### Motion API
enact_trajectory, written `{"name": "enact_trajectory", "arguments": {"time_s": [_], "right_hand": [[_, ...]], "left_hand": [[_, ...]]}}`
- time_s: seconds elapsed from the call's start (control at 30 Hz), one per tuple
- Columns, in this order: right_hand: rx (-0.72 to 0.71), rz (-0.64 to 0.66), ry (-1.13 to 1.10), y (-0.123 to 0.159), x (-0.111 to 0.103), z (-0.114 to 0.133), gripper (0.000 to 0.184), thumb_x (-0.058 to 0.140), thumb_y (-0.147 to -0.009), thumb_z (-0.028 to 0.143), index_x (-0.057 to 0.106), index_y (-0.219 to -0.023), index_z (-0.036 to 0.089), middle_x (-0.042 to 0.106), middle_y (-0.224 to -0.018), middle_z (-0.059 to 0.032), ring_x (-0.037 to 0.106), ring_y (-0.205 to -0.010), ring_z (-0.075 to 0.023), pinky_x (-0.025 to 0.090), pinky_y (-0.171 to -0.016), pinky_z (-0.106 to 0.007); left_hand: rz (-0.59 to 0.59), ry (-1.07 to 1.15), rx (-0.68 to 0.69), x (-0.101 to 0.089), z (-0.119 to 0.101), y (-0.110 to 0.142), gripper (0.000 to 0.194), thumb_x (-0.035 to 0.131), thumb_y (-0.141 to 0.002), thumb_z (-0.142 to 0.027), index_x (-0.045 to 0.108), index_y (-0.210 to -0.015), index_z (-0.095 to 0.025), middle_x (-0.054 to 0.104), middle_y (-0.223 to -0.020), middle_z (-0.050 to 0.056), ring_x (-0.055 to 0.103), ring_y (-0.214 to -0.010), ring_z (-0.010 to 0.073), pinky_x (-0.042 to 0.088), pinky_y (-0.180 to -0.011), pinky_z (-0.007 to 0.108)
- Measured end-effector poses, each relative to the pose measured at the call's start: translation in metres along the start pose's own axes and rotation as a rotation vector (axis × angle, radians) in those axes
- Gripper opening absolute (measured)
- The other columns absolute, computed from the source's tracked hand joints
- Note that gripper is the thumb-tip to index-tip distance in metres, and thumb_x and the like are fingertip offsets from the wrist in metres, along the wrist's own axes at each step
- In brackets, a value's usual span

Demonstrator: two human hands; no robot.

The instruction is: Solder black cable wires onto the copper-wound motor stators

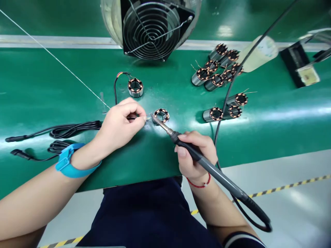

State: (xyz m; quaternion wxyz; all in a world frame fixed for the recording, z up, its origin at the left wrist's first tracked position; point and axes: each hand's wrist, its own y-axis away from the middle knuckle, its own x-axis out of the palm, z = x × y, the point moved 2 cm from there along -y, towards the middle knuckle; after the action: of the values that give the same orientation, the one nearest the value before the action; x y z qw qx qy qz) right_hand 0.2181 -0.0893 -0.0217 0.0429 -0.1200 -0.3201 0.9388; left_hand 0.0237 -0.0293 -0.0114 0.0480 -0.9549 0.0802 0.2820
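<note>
My right hand (196, 155) grips a soldering iron (212, 168) by its dark handle, its metal tip pointing up and left. That tip is at the near left edge of a motor stator (161, 115) with copper windings; whether it touches cannot be told. My left hand (124, 120) is closed in a pinch on a thin wire (148, 118), whose end shows between the fingertips and the iron's tip. A black cable passes under the left hand, partly hidden. Behind it stands another stator (135, 87) with a black lead (115, 88) attached.
A fan with a wire guard (151, 38) stands at the back. Several stators (213, 77) are grouped at the right, near a pale cylinder (260, 53) and a black holder (297, 65). Coiled black cables (74, 130) lie left. A pale strand (57, 59) runs toward my left hand. The iron's cord (229, 88) crosses the right side.
</note>
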Motion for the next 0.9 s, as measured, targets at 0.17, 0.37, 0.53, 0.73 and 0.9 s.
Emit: {"name": "enact_trajectory", "arguments": {"time_s": [0.17, 0.37, 0.53, 0.73, 0.9], "right_hand": [[-0.02, 0.046, 0.014, -0.0023, 0.0015, 0.0015, 0.021, 0.06, -0.082, 0.017, 0.063, -0.102, 0.019, 0.064, -0.065, 0.0005, 0.06, -0.05, -0.0137, 0.05, -0.047, -0.027], [-0.011, -0.017, 0.024, -0.0005, 0.0015, 0.0011, 0.019, 0.061, -0.082, 0.019, 0.064, -0.1, 0.018, 0.065, -0.066, 0.0002, 0.062, -0.05, -0.0135, 0.049, -0.048, -0.027], [0.028, 0.009, 0.028, 0.0011, 0.0016, 0.0007, 0.019, 0.063, -0.082, 0.02, 0.064, -0.101, 0.021, 0.065, -0.066, 0.0008, 0.061, -0.049, -0.0137, 0.048, -0.046, -0.028], [0.007, -0.054, 0.013, 0.0036, 0.0001, -0.0013, 0.022, 0.062, -0.083, 0.022, 0.065, -0.105, 0.021, 0.063, -0.069, 0.0002, 0.059, -0.051, -0.0139, 0.05, -0.047, -0.03], [0.008, -0.011, 0.109, 0.0029, 0.0001, -0.0045, 0.033, 0.064, -0.084, 0.021, 0.062, -0.116, 0.027, 0.07, -0.084, -0.0015, 0.058, -0.054, -0.0149, 0.052, -0.048, -0.033]], "left_hand": [[-0.002, 0.016, -0.011, -0.0001, -0.0003, 0.0, 0.011, 0.06, -0.075, -0.012, 0.063, -0.066, -0.017, 0.06, -0.077, 0.0, 0.054, -0.068, 0.0105, 0.04, -0.059, 0.024], [0.005, 0.038, -0.023, -0.0004, 0.0003, 0.0, 0.009, 0.06, -0.075, -0.013, 0.064, -0.068, -0.017, 0.061, -0.078, 0.0, 0.054, -0.07, 0.0112, 0.04, -0.058, 0.024], [0.005, 0.047, -0.032, -0.0002, 0.001, -0.0005, 0.009, 0.06, -0.076, -0.014, 0.064, -0.068, -0.018, 0.061, -0.077, 0.001, 0.053, -0.069, 0.0116, 0.04, -0.058, 0.025], [0.004, 0.049, -0.035, -0.0001, 0.0013, -0.0002, 0.009, 0.061, -0.076, -0.015, 0.065, -0.069, -0.018, 0.061, -0.079, 0.001, 0.055, -0.07, 0.0125, 0.041, -0.059, 0.026], [0.003, 0.043, -0.023, -0.0008, -0.0006, -0.0011, 0.01, 0.061, -0.076, -0.013, 0.065, -0.069, -0.018, 0.06, -0.077, 0.0, 0.055, -0.07, 0.0122, 0.041, -0.061, 0.026]]}}
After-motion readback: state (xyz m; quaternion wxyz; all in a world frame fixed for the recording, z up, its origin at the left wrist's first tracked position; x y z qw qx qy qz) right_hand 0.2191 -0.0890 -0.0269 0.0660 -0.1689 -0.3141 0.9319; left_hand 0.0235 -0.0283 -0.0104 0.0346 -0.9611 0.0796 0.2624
